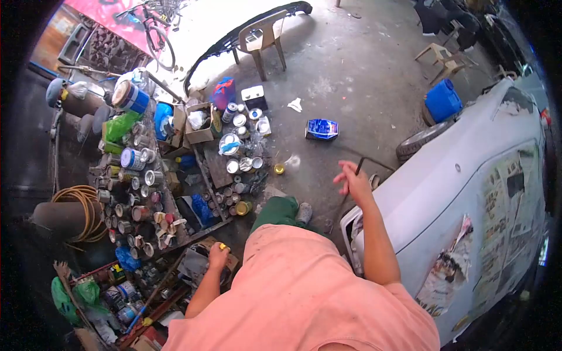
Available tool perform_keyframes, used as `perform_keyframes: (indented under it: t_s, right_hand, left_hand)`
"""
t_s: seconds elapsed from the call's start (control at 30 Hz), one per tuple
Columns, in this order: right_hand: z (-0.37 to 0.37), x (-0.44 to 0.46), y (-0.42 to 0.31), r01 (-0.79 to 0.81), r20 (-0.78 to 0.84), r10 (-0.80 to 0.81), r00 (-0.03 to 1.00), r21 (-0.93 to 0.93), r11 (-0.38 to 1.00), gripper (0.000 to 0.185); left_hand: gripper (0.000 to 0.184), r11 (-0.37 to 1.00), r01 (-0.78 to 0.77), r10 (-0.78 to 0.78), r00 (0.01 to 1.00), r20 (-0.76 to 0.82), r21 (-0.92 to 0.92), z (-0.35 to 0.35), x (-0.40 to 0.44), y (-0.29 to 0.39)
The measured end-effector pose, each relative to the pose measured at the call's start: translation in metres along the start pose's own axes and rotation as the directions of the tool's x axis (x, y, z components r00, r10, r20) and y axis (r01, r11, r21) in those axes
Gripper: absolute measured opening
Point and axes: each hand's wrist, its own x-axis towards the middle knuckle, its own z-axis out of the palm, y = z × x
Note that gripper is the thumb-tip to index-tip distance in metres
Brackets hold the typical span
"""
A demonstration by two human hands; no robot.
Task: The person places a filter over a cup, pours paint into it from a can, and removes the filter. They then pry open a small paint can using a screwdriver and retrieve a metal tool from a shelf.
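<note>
Low on the left, my left hand is closed, with a small yellow thing showing at its fingertips; its kind is too small to make out. My right hand is raised beside the white car body, fingers apart. A thin dark bent rod shows right at this hand; whether they touch, I cannot tell. On the floor beyond lies a blue box-like container. Near my feet stands a small yellow tin.
Several paint cans crowd the left bench. Newspaper covers part of the car. A blue jerrycan stands by a tyre. A plastic chair and a dark bumper are farther off.
</note>
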Motion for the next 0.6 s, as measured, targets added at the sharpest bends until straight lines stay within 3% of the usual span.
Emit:
perform_keyframes:
  t_s: [0.07, 0.13, 0.17, 0.2, 0.23, 0.27, 0.33, 0.37, 0.43, 0.47, 0.5, 0.57, 0.6]
  right_hand:
    - [-0.014, 0.016, 0.021, -0.132, 0.045, 0.154, 0.987, -0.314, 0.940, 0.042]
    - [-0.017, 0.041, 0.062, -0.293, 0.057, 0.377, 0.924, -0.529, 0.797, 0.049]
    - [-0.012, 0.044, 0.070, -0.244, 0.060, 0.411, 0.910, -0.723, 0.646, 0.049]
    - [-0.019, 0.056, 0.109, 0.112, 0.218, 0.188, 0.958, -0.882, 0.457, 0.049]
    - [-0.007, 0.051, 0.094, 0.093, 0.247, 0.271, 0.930, -0.873, 0.478, 0.047]
    - [-0.004, 0.057, 0.109, 0.148, 0.276, 0.225, 0.934, -0.876, 0.459, 0.043]
    - [0.021, 0.067, 0.078, 0.076, 0.215, 0.312, 0.925, -0.912, 0.403, 0.041]
    - [0.029, 0.072, 0.057, 0.150, 0.222, 0.261, 0.940, -0.952, 0.268, 0.041]
    - [0.026, 0.098, 0.057, 0.134, 0.187, 0.046, 0.981, -0.834, 0.535, 0.033]
    - [0.029, 0.112, 0.038, 0.094, 0.174, 0.092, 0.980, -0.827, 0.553, 0.032]
    - [0.036, 0.123, 0.016, 0.070, 0.181, 0.137, 0.974, -0.813, 0.578, 0.032]
    - [0.050, 0.146, -0.017, 0.087, 0.252, 0.245, 0.936, -0.842, 0.533, 0.034]
    - [0.061, 0.149, -0.043, 0.124, 0.307, 0.268, 0.913, -0.836, 0.535, 0.037]
  left_hand:
    - [0.038, 0.994, 0.093, -0.087, 0.992, 0.096, -0.059, -0.008, 0.011, 0.034]
    - [0.036, 0.992, -0.101, 0.103, 0.994, -0.030, 0.073, 0.015, 0.053, 0.007]
    - [0.035, 0.971, -0.190, 0.203, 0.976, -0.083, 0.145, 0.026, 0.076, -0.002]
    - [0.034, 0.973, -0.196, 0.211, 0.969, -0.131, 0.121, 0.030, 0.094, 0.002]
    - [0.034, 0.974, -0.204, 0.219, 0.958, -0.184, 0.098, 0.031, 0.113, 0.009]
    - [0.033, 0.975, -0.212, 0.223, 0.947, -0.233, 0.073, 0.034, 0.126, 0.017]
    - [0.035, 0.970, -0.041, 0.032, 0.999, -0.042, -0.238, -0.008, 0.126, 0.102]
    - [0.033, 0.965, -0.204, 0.168, 0.964, -0.205, -0.168, 0.000, 0.147, 0.098]
    - [0.030, 0.889, -0.246, 0.190, 0.965, -0.179, -0.385, 0.006, 0.188, 0.104]
    - [0.024, 0.841, -0.126, 0.116, 0.992, -0.053, -0.527, 0.003, 0.203, 0.110]
    - [0.017, 0.908, -0.301, 0.245, 0.946, -0.212, -0.292, 0.008, 0.222, 0.107]
    - [0.017, 0.867, -0.370, 0.275, 0.914, -0.299, -0.332, 0.010, 0.238, 0.113]
    - [0.019, 0.844, -0.261, 0.148, 0.953, -0.264, -0.470, 0.011, 0.244, 0.120]
